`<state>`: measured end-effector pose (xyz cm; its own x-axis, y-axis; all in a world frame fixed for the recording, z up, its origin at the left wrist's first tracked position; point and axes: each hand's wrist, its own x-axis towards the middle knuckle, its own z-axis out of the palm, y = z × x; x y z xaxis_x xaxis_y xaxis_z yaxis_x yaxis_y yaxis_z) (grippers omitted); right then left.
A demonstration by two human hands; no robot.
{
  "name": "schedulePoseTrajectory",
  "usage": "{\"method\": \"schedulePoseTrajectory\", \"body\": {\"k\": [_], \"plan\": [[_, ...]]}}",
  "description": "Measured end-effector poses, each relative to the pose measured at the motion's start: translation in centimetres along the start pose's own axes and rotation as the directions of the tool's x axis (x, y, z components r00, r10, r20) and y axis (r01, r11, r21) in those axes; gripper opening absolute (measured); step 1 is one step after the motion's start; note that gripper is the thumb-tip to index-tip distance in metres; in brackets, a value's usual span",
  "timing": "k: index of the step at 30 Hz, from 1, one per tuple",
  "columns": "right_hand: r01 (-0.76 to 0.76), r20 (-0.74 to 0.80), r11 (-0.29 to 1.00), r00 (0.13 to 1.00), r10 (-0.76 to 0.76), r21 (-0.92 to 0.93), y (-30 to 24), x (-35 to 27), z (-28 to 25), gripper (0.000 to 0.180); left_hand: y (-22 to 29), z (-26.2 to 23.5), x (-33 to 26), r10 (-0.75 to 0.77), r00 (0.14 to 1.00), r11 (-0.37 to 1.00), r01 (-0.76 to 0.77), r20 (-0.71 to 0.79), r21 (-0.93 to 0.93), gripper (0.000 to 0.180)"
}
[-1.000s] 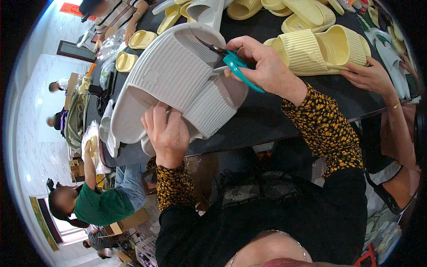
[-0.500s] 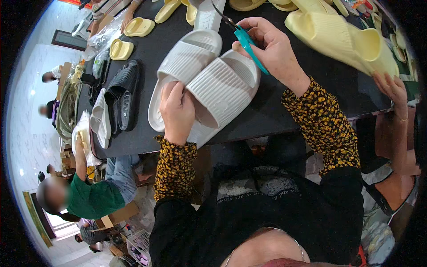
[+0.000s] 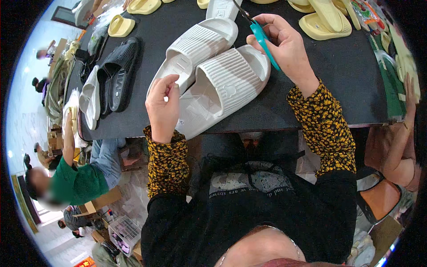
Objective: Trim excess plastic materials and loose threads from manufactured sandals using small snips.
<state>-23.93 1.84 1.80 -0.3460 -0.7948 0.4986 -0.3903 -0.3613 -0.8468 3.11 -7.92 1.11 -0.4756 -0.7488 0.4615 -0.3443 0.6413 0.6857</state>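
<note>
Lying on the flat black table [image 3: 307, 109], the pale grey rubbery slippers [image 3: 209, 71] look light and bendy, best held by their ribbed straps [image 3: 233, 78]; the right hand [image 3: 288, 50] grips teal-handled scissors [image 3: 264, 44], but whether the left hand [image 3: 162, 104] pinches anything isn't clear.

Two pale grey ribbed slides [image 3: 229, 78] are chilling sole-down on the tabletop [image 3: 253, 122], teal-handled scissors [image 3: 265, 46] sitting in right-hand fingers [image 3: 269, 19].

Dark-bladed, teal-handled scissors [image 3: 263, 43] are held in the right hand [image 3: 290, 52]; the left hand [image 3: 162, 107] is positioned over two pale-grey ribbed slide sandals [image 3: 214, 73].
</note>
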Motion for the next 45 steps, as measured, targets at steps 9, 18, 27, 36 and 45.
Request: {"method": "schedulePoseTrajectory", "body": {"k": [9, 18, 27, 36, 45], "plan": [[-0.003, 0.046, 0.998, 0.999, 0.006, -0.068, 0.7, -0.3, 0.1, 0.039, -0.3, -0.4, -1.1, -0.049, 0.998, 0.998, 0.049, 0.026, -0.028, 0.013], [-0.005, 0.066, 0.995, 0.998, 0.012, -0.102, 0.7, -0.4, 0.3, 0.040, 1.7, -0.7, -1.0, -0.235, 0.928, 0.553, 0.373, 0.290, -0.745, 0.015], [0.001, 0.037, 0.998, 0.999, 0.001, -0.062, 0.6, -0.1, -0.2, 0.033, 1.3, 0.5, -0.7, -0.216, 0.914, 0.614, 0.401, 0.344, -0.680, 0.014], [-0.065, 0.085, 0.994, 0.994, 0.072, -0.084, -0.2, -1.0, 0.0, 0.035, 2.0, 0.4, -1.4, -0.301, 0.925, 0.772, 0.380, 0.233, -0.510, 0.013], [0.023, 0.060, 0.986, 0.998, -0.013, -0.162, -0.5, -0.9, -0.5, 0.037, 1.9, 0.8, -1.4, -0.322, 0.920, 0.704, 0.391, 0.225, -0.593, 0.009]]}}
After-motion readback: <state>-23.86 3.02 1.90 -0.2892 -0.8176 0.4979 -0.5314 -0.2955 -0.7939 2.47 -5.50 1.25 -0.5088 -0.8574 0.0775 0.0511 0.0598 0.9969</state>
